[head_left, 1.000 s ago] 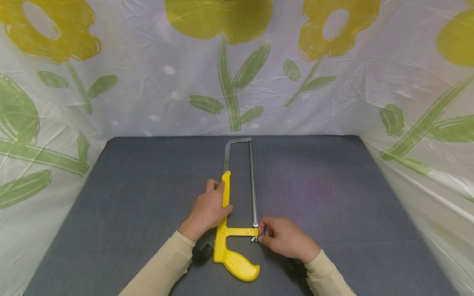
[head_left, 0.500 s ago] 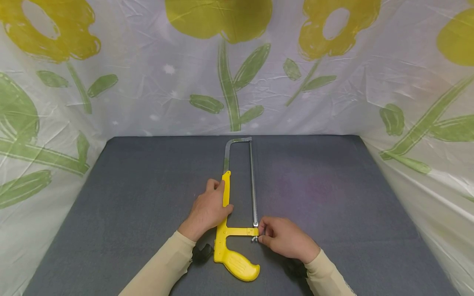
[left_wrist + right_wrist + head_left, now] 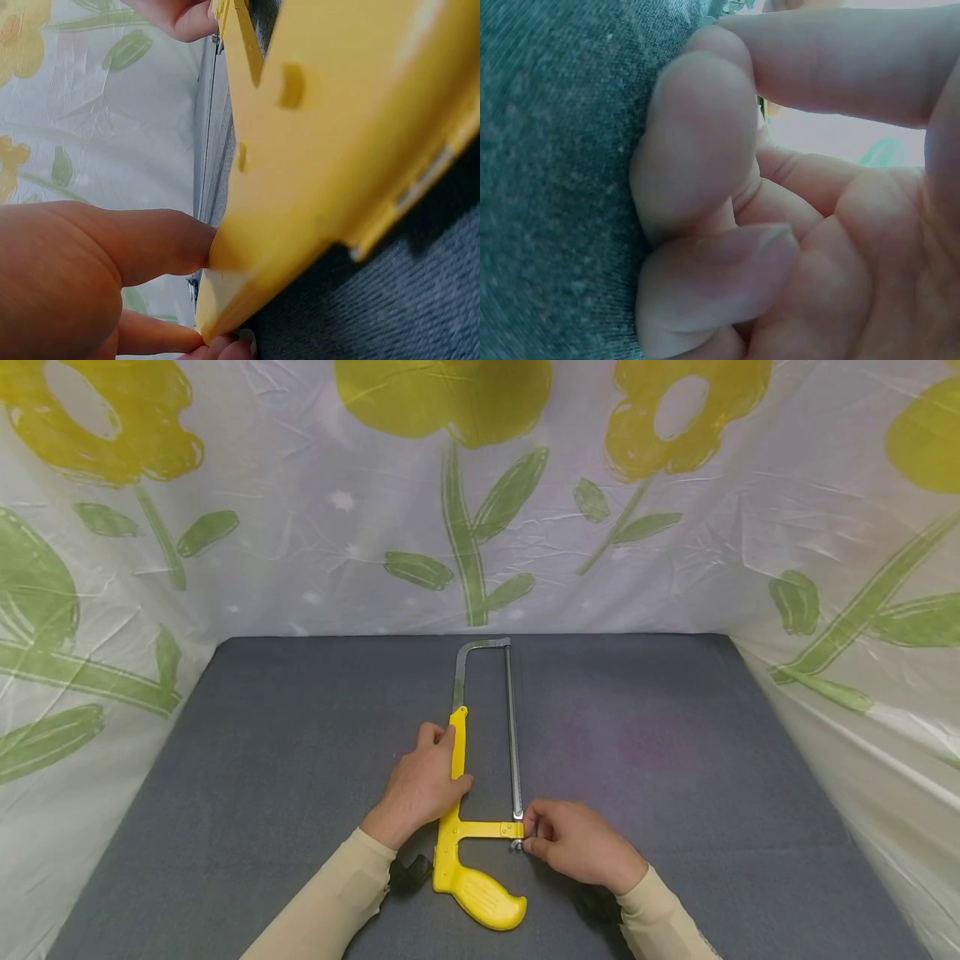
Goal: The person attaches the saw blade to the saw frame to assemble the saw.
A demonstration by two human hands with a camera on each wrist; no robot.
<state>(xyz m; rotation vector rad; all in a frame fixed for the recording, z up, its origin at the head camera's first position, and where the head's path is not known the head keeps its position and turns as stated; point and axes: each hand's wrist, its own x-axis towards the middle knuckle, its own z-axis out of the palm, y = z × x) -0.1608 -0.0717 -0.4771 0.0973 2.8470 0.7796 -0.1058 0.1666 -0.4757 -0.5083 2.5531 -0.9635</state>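
A hacksaw (image 3: 450, 843) with a yellow frame and handle lies on the dark cloth, its handle towards me. My left hand (image 3: 422, 781) grips the yellow upper bar of the frame, thumb on the inner side and fingers over the outer side. The left wrist view shows the thumb and fingers on the yellow frame (image 3: 300, 172) up close. At the near end of the thin metal blade (image 3: 513, 735), my right hand (image 3: 581, 843) has curled fingers and pinches the small metal wing nut (image 3: 515, 844) below the yellow crosspiece. The right wrist view hides the nut behind the fingers (image 3: 697, 135).
A dark grey cloth (image 3: 300, 718) covers the table. White sheeting (image 3: 300, 568) printed with yellow flowers and green leaves rises behind and along both sides. Black straps show under both wrists.
The wing nut's wings have turned slightly under the right fingertips. The hacksaw and the left hand stay in place.
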